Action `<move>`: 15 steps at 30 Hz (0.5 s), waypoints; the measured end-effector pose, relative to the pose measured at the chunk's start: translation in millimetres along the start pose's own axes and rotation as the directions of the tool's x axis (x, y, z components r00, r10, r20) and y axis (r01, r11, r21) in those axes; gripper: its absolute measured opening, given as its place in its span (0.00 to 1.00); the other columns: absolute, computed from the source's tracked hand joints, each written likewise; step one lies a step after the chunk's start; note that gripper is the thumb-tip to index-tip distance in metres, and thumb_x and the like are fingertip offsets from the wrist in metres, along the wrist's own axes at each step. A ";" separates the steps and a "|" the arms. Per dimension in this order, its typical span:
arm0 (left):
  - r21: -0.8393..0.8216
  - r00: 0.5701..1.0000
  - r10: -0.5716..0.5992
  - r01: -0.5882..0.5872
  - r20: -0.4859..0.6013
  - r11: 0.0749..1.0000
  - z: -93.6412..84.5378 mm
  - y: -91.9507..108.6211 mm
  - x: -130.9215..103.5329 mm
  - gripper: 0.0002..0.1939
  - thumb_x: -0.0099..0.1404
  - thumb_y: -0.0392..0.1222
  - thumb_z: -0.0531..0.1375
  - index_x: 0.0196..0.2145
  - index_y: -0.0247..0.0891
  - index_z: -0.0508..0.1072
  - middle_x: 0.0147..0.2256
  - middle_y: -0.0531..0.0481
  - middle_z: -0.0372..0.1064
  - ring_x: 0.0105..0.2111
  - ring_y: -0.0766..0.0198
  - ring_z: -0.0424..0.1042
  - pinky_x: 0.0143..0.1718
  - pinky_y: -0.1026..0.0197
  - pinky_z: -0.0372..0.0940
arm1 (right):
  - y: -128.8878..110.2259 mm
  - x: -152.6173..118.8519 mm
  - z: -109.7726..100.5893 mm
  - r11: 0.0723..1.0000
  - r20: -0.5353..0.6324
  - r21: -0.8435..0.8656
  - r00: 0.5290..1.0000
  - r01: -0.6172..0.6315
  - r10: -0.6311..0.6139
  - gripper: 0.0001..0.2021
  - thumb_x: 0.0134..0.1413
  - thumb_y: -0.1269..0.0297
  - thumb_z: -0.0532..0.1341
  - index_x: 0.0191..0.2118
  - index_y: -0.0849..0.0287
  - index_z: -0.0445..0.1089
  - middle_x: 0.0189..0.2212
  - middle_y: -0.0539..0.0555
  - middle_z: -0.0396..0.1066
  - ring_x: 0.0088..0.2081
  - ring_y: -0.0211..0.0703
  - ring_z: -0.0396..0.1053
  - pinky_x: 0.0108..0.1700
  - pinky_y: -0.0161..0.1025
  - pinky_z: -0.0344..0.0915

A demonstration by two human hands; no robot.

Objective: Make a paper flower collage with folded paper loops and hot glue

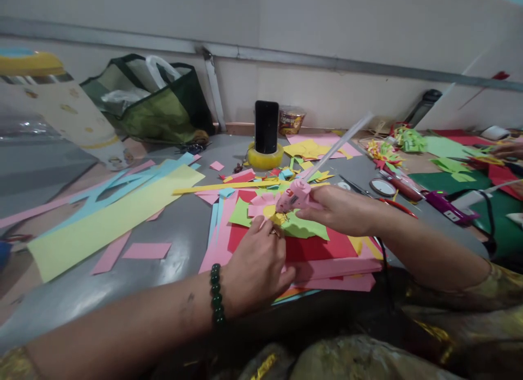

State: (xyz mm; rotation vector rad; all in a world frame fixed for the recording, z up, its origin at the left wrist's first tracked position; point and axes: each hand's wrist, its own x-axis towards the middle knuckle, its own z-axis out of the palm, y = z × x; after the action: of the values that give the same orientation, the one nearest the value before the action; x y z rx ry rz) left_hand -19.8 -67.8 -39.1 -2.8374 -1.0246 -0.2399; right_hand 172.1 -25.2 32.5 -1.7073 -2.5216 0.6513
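Observation:
My right hand (337, 208) is wrapped round a pink glue gun (297, 195), with a long clear glue stick (337, 146) rising from its back end. Its nozzle points down at the yellow centre of a pink paper flower (261, 205). On the near side of that flower, my left hand (261, 254) has its fingers curled and closed on the flower's edge; the fingertips are partly hidden. Light green paper (308, 225) lies under the flower, on top of red paper (322, 248) and a stack of coloured sheets.
Paper strips (118, 222) spread to the left, beside a tumbler (69, 107) and green bag (163, 102). A phone (266, 126) stands in a yellow tape roll (265, 156). To the right are scissors (392, 205), a purple power socket (449, 206) and another person's hand (509, 150).

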 end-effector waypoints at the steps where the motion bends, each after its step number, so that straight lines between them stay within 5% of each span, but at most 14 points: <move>1: 0.000 1.000 -0.001 0.001 0.002 1.000 0.0 -0.1 0.1 0.21 0.68 0.50 0.56 0.43 0.28 0.78 0.40 0.35 0.77 0.44 0.46 0.71 0.55 0.43 0.61 | -1.0 -0.4 -1.2 1.000 0.010 0.007 1.000 -0.001 0.001 0.16 0.62 0.55 0.55 0.26 0.57 0.65 0.24 0.50 0.64 0.28 0.40 0.59 0.32 0.37 0.53; 6: -0.017 1.000 0.007 -0.007 -0.001 1.000 0.4 -0.3 0.2 0.20 0.67 0.50 0.58 0.41 0.27 0.79 0.39 0.35 0.77 0.44 0.45 0.71 0.55 0.43 0.61 | -4.4 0.6 0.1 0.998 -0.043 -0.012 0.997 -0.057 0.056 0.17 0.63 0.53 0.55 0.27 0.57 0.67 0.22 0.49 0.62 0.26 0.39 0.57 0.31 0.37 0.53; 15: 0.053 0.999 -0.002 0.000 0.041 0.999 -0.7 0.6 3.2 0.21 0.66 0.50 0.58 0.41 0.27 0.79 0.38 0.35 0.77 0.43 0.44 0.72 0.54 0.43 0.61 | -8.6 -0.5 -1.9 1.000 -0.032 -0.012 0.999 0.004 -0.004 0.15 0.64 0.56 0.54 0.36 0.57 0.75 0.33 0.54 0.74 0.34 0.45 0.68 0.35 0.37 0.58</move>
State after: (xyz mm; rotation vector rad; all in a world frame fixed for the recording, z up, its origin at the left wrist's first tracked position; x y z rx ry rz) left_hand -17.0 -66.4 -37.8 -2.8058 -1.0240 -0.1527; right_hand 165.1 -27.8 37.3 -1.7015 -2.5122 0.6051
